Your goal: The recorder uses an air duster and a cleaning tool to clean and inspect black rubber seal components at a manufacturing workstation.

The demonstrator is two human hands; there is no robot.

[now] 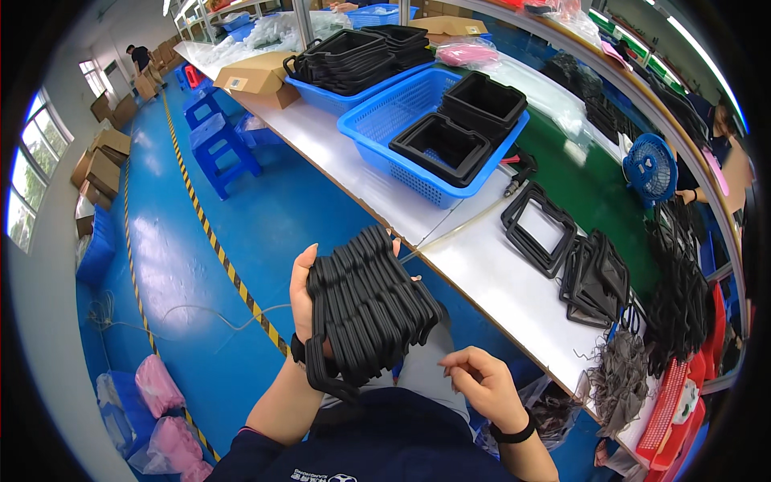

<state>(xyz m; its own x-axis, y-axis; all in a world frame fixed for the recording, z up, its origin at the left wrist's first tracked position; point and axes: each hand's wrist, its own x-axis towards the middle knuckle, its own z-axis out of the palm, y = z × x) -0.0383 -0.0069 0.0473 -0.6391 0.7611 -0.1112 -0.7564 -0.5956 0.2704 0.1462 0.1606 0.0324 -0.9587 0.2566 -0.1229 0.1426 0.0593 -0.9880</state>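
Observation:
A thick stack of black rectangular plastic frames (369, 301) is gripped in my left hand (302, 293), held up in front of my body. The fingertips of that hand show at the stack's far side and its thumb side at the left; the rest is hidden by the frames. To the right of the stack and apart from it, my right hand (482, 381) hangs with fingers loosely bent and slightly apart, holding nothing visible. On the table to the right lie more black frames (540, 229) and a pile of black frames with dark sheet in them (594, 277).
A blue basket (377, 149) with black frames stands on the white table (474, 257); another blue basket (321, 96) sits behind it. An air gun (520, 175) with a hose, a blue fan (650, 167) and dark strips (675, 289) lie rightward. Blue stools (218, 149) stand left.

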